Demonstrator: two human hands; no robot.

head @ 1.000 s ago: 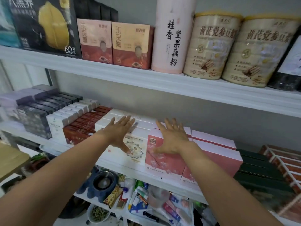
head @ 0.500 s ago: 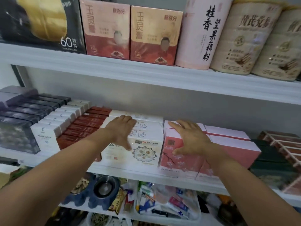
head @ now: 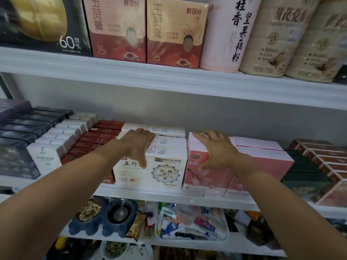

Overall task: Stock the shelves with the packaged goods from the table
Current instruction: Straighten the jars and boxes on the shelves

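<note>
Left grip (head: 138,147) clamped over the top front edge of a white rectangular carton with a round grey mandala print (head: 165,171): fingers bent on the lid, thumb down the front face. Right grip (head: 217,151) released, fingers spread flat on the lid of a pink carton printed with blossom branches (head: 206,177), thumb laid down its front.

Standing at the front lip of the white middle shelf (head: 150,194), both cartons, touching side by side, white to the left of pink. Behind the white one, more of the same kind in a line, only lids showing.

Covered by the palms: part of each lid. Black characters on the white front partly under the thumb.

Left of the left grip, rows of slim dark red boxes (head: 101,136), then slim white boxes (head: 56,147), then dark boxes (head: 22,128), blurred toward the edge. Right of the right grip, a second pink carton (head: 266,158), then dark green boxes (head: 304,171).

Above, on the upper white shelf (head: 169,79), two red-and-beige cartons (head: 118,29), a tall pink cylinder (head: 225,34) and beige tins (head: 272,40), tops cut off. Below, a blue two-bowl feeder (head: 105,216) and a clear plastic tub of small items (head: 191,222).
</note>
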